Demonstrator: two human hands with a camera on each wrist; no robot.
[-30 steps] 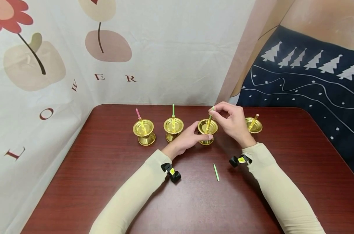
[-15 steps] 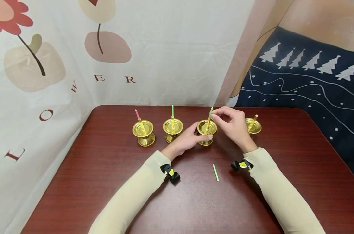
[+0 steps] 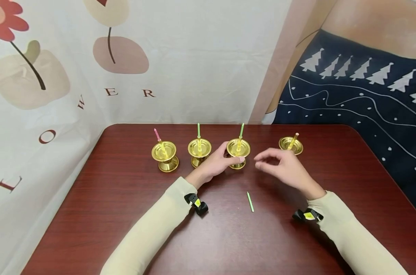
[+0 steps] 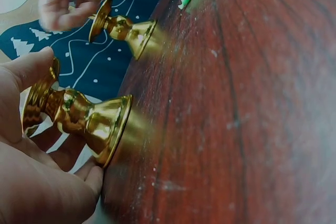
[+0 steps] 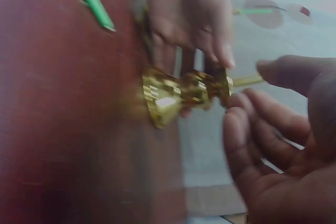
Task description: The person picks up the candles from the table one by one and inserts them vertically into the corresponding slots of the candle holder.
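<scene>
My left hand [image 3: 213, 163] holds a brass candle holder [image 3: 245, 149] from its left side, thumb across the front below the dish and fingers behind. A thin green candle [image 3: 242, 130] stands in that holder's socket, nearly upright. To the right, my right hand [image 3: 286, 168] hovers above the table, thumb and fingers apart with nothing between them. Behind it is another candle holder [image 3: 299, 147], its socket without a candle and its base hidden by the hand. In the left wrist view, the gripped holder [image 4: 102, 124] rests on the table. A loose green candle [image 3: 250, 201] lies in front of my hands.
Two more brass holders stand to the left, one [image 3: 168, 165] with a leaning pink candle [image 3: 157, 134], the other [image 3: 194, 146] with an upright green candle [image 3: 199, 130]. The dark red table [image 3: 125, 214] meets a white printed cloth [image 3: 208, 76] at the back.
My right hand has let go of the green candle in the gripped holder and moved down and to the right. My left hand keeps its grip on the holder. The view has shifted slightly.
</scene>
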